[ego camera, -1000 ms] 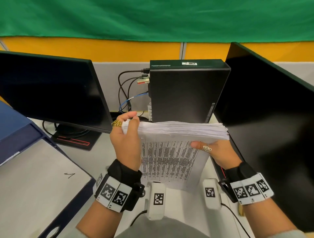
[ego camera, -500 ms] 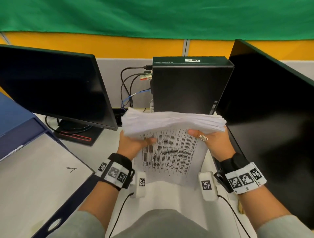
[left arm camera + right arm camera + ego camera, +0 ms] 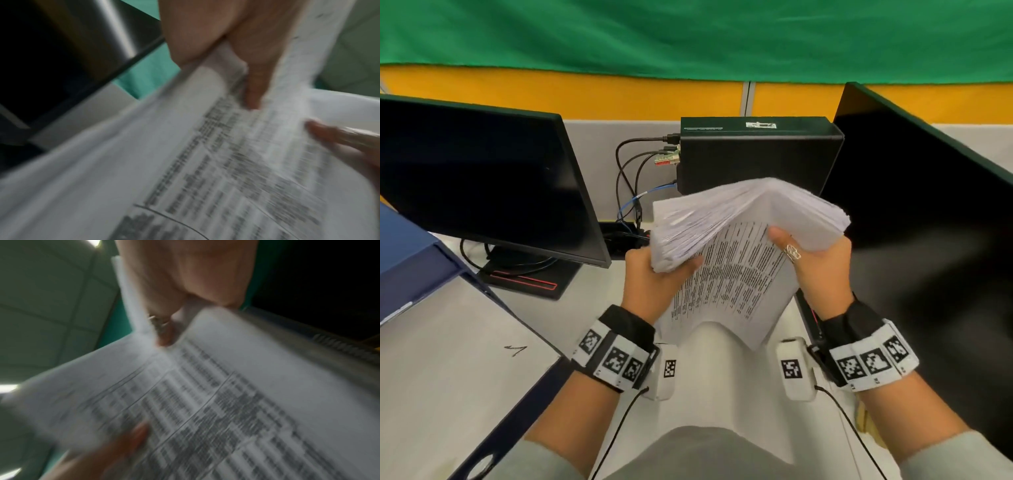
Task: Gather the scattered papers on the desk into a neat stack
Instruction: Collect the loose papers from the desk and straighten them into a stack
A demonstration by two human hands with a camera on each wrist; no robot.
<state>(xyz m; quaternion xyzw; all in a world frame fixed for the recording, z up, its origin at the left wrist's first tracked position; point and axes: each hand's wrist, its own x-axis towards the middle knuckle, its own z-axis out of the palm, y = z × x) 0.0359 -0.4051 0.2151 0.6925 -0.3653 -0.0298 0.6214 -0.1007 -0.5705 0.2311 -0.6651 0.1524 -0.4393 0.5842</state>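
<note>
A thick stack of white printed papers point(image 3: 739, 240) is held up on edge above the desk, in front of the black computer box. My left hand point(image 3: 654, 281) grips its left end, thumb on the printed front sheet, fingers hidden behind. My right hand point(image 3: 815, 263), with a ring on the thumb, grips the right end. The stack bends into an arch and its top edge fans out. Both wrist views are blurred and show the printed sheet point(image 3: 226, 162) point(image 3: 226, 402) with a thumb pressed on it.
A black monitor point(image 3: 482, 185) stands at the left and another monitor point(image 3: 928, 219) close at the right. The black computer box point(image 3: 756, 154) with cables is behind the stack. A blue folder with a white sheet point(image 3: 448, 359) lies at the lower left.
The stack went from level to tilted and arched, its left end lower. My left hand dropped from the top left corner to grip lower on the left end.
</note>
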